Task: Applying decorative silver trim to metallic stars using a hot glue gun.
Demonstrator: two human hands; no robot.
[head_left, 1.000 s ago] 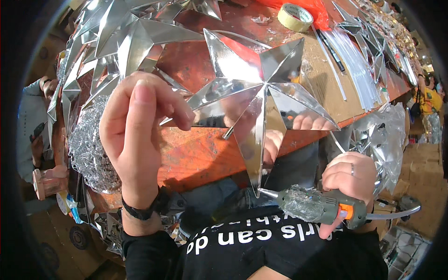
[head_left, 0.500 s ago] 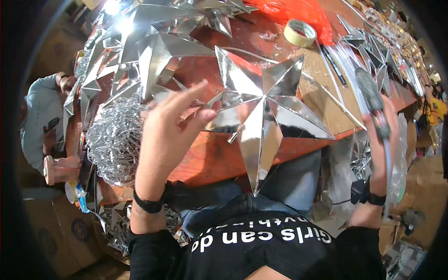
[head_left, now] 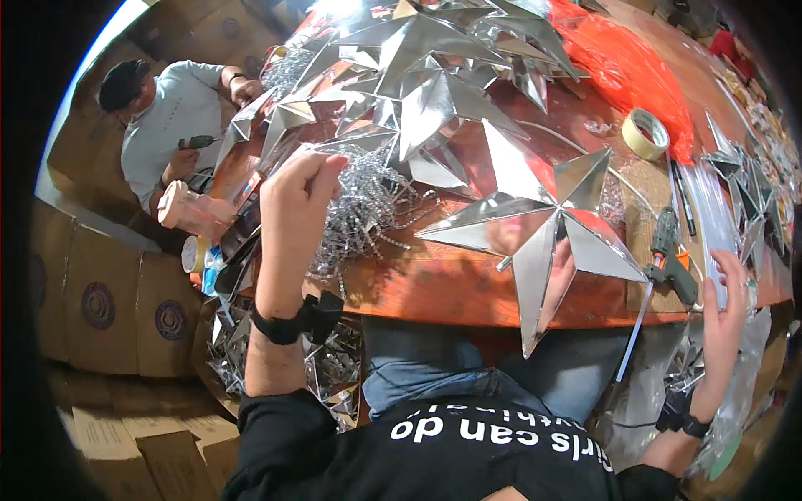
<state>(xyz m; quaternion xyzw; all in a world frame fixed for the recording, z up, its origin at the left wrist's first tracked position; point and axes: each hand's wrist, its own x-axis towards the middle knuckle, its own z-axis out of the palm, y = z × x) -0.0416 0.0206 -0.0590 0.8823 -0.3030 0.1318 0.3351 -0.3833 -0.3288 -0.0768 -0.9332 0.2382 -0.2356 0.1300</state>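
A mirror-silver star [head_left: 543, 242] lies at the near table edge, its lowest point jutting over the rim. My left hand [head_left: 294, 196] is raised beside a heap of silver beaded strands [head_left: 359, 204], its fingers curled closed; what they hold, if anything, is hidden. To the right, a dark green glue gun [head_left: 668, 259] with an orange trigger rests on a cardboard piece [head_left: 647, 192], a clear stick trailing over the edge. Just right of it my right hand [head_left: 725, 292] is open, fingers apart and nothing in them.
More silver stars [head_left: 434, 100] pile up at the back. Beyond are a red plastic bag [head_left: 626, 67], a tape roll [head_left: 645, 134], a marker [head_left: 685, 200] and clear sticks [head_left: 710, 217]. At left, a person [head_left: 167, 125] holds a drill [head_left: 196, 142] near a pink cup [head_left: 196, 209]. Cartons [head_left: 100, 301] stand lower left.
My right hand has put the glue gun down on the cardboard and let go. My left hand has moved away from the star to the beaded strands, its fingers closing. The view has swung left.
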